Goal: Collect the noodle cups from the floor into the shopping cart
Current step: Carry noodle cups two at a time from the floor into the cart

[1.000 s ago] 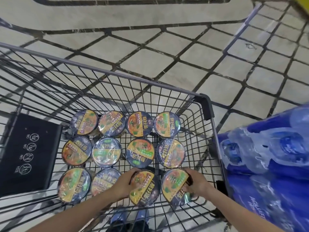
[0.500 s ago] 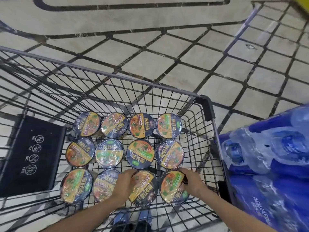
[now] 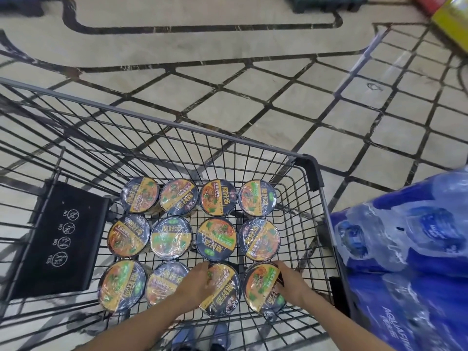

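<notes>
Several noodle cups with dark, orange and green lids stand upright in rows on the floor of the wire shopping cart. My left hand grips the third cup of the near row from its left side. My right hand grips the fourth cup of that row from its right side. Both cups sit level on the cart's bottom beside the near-left cups.
A black child-seat flap with white symbols lies at the cart's left. Shrink-wrapped packs of blue water bottles press against the cart's right side. Tiled floor with dark lines stretches ahead; a yellow box lies far right. Blue shoes show below.
The two near-right cups went from tilted to level on the cart's bottom, lowered by both hands. The view also rose, showing more of the floor ahead.
</notes>
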Available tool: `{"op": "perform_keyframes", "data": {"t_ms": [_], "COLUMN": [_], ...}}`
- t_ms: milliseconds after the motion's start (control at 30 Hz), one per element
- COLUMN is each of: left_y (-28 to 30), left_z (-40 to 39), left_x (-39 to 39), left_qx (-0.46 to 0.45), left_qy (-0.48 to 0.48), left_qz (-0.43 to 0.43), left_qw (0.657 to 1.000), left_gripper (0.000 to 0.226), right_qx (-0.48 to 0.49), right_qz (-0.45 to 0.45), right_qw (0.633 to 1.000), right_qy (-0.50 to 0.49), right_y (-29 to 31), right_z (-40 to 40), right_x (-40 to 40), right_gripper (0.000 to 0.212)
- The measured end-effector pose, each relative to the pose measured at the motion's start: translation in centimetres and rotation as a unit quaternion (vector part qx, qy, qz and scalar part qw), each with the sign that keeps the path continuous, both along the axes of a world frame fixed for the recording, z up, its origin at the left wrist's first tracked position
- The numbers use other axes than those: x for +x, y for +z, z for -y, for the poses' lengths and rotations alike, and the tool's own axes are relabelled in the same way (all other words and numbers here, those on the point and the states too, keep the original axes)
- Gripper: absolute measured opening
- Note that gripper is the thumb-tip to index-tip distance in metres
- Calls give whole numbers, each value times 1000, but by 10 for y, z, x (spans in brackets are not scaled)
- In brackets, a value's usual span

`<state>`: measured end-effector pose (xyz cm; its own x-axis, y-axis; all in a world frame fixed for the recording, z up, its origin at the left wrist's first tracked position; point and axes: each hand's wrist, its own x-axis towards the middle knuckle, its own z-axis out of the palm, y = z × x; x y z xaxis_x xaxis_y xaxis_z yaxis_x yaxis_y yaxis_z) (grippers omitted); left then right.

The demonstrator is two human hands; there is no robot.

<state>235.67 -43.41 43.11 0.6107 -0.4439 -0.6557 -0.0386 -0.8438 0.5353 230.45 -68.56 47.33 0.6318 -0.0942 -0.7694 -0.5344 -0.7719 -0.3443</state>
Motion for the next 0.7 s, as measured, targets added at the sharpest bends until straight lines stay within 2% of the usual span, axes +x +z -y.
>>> {"op": "perform_keyframes", "data": {"t_ms": [67, 100, 167, 267, 467, 633, 700], "left_y": [7, 11, 16, 16, 18, 19, 20], "left_z": [-2, -4, -5, -9, -11, -14, -13], "left_x": [-2, -3, -6, -9, -7, -3, -3], "left_qx": [33, 54, 80, 88, 104, 121, 127], "left_qy": [-59, -89, -130, -148, -158, -178, -182], "left_qz": [-18, -18, -7, 12, 41, 56, 56], "left_qw": [998, 994, 988, 985, 981, 975, 973], "left_gripper": [97, 112, 122, 122, 116, 112, 112], "right_qx": [-6, -11, -26, -47, -43, -19, -31], "right_qz": [-17, -23, -34, -32, -24, -24, -31], "right_qw": [1000, 999, 998, 997, 998, 1000, 998], "right_qy": [21, 31, 51, 60, 38, 8, 35], "right_y": [-1, -1, -2, -9, -17, -22, -19], "right_z": [0, 0, 0, -2, -5, -8, -6], "right_x": [-2, -3, -4, -6, -10, -12, -10], "right_gripper": [66, 77, 90, 98, 90, 64, 82]}}
